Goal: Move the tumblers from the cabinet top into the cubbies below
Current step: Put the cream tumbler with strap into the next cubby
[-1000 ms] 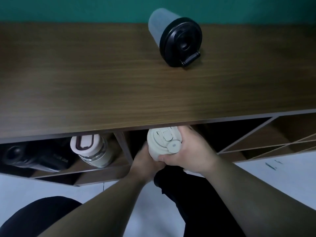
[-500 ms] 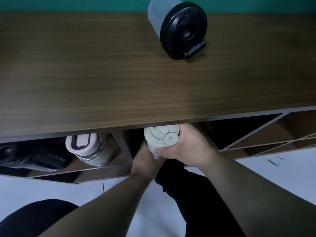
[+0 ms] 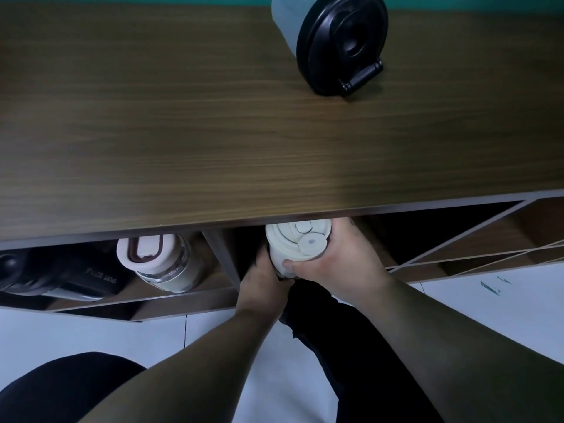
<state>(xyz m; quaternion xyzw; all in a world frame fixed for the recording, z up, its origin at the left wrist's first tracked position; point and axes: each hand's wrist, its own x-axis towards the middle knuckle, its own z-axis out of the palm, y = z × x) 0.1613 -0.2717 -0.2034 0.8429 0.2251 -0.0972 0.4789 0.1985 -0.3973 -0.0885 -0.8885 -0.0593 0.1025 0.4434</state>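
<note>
Both hands are wrapped on the cream tumbler (image 3: 297,244): left hand (image 3: 265,277) cupping low under the body, right hand (image 3: 341,261) clamped round its side just below the lid. It sits upright at the mouth of the middle cubby (image 3: 396,227), lid close under the cabinet top. Best keep it level, slide straight back, and set the base down before letting go. Next cubby left, a glass tumbler (image 3: 158,262) already rests. Farther off, on the surface (image 3: 183,117), a black-lidded tumbler (image 3: 331,35) waits.

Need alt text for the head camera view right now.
Both hands, left hand and right hand, hold a cream tumbler at a cubby opening under the wooden cabinet top. A black-lidded tumbler stands on top; two more drink containers sit in the left cubby.
</note>
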